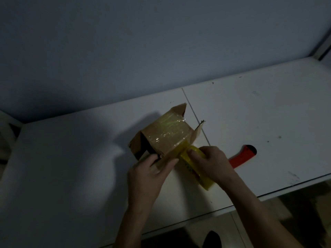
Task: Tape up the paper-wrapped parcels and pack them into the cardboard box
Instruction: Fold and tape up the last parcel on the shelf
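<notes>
A small brown cardboard box lies tilted on the white table, its top face covered with shiny yellowish tape. My left hand grips the box's near corner, fingers curled over a flap. A yellow tape roll sits just right of the box, with a strip of tape running from it onto the box's edge. My right hand holds the roll, thumb pressing on it near the box. No paper-wrapped parcel shows.
A red-orange tool with a black tip lies on the table behind my right hand. The table's front edge runs diagonally at lower right, with dark floor below. A grey wall rises behind the table.
</notes>
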